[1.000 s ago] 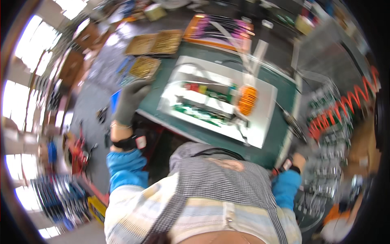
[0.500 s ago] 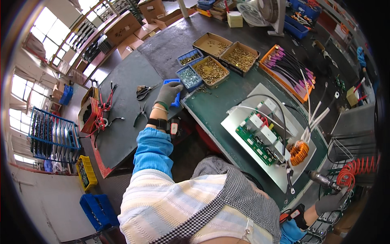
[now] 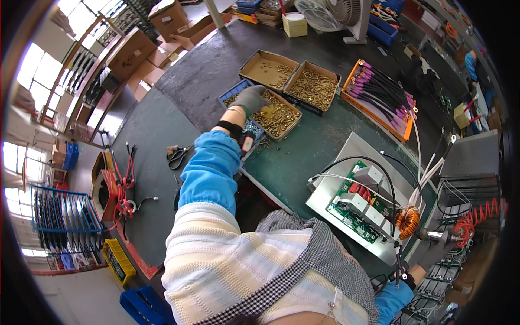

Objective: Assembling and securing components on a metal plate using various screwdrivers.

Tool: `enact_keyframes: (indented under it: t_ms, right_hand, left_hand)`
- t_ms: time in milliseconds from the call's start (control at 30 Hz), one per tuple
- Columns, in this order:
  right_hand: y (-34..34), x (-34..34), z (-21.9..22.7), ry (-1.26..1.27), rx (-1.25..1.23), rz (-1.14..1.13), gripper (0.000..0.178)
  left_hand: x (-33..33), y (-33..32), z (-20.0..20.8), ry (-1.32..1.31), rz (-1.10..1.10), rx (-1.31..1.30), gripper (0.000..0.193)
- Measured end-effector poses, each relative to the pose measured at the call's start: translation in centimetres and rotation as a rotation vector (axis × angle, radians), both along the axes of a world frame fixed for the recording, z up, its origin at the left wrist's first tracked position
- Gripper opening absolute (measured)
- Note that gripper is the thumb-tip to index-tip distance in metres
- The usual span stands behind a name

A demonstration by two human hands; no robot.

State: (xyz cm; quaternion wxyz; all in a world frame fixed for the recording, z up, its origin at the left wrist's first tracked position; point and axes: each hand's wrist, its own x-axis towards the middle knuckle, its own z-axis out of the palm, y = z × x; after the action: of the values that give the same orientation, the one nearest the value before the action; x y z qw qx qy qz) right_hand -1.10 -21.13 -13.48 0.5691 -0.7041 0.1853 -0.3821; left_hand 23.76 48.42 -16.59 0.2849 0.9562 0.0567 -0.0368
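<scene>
My left hand (image 3: pixel 253 99), in a grey glove, reaches over a shallow tray of brass screws (image 3: pixel 280 118). Its fingers bend down at the tray's left side, and the fingertips are hidden. Under and beside that wrist are a blue bin (image 3: pixel 233 90) of small fasteners and a partly covered bin of silvery pieces (image 3: pixel 253 128). At the far right, my gloved right hand (image 3: pixel 435 255) is closed on a metal air screwdriver (image 3: pixel 434 235) with a red coiled hose (image 3: pixel 476 221). Beside the tool sits a copper-wound ring coil (image 3: pixel 407 222) on a metal plate (image 3: pixel 325 201) carrying a green circuit board (image 3: pixel 346 208).
Two cardboard trays (image 3: pixel 311 86) of brass parts stand behind. An orange bin (image 3: pixel 379 103) holds black cables with pink ends. Scissors (image 3: pixel 176 156) and red cables (image 3: pixel 125 189) lie on the left table. A fan (image 3: pixel 346 13) stands at the back.
My left hand has left the blue holder by the table edge and moved right and away, over the brass screws. My right hand and the screwdriver have shifted slightly toward the coil.
</scene>
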Motion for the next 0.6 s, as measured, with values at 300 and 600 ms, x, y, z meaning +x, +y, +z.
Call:
enact_keyframes:
  t_ms: [300,600]
  right_hand:
    - [4.5,-2.5,-3.8,0.161,0.031,-0.177,0.04]
    - [4.6,-3.6,-3.6,0.209,0.165,-0.116,0.057]
  left_hand:
    - [9.9,-9.9,-2.2,-0.11,-0.351,0.084,0.048]
    - [17.3,-10.6,-3.2,-0.057,0.281,0.133,0.037]
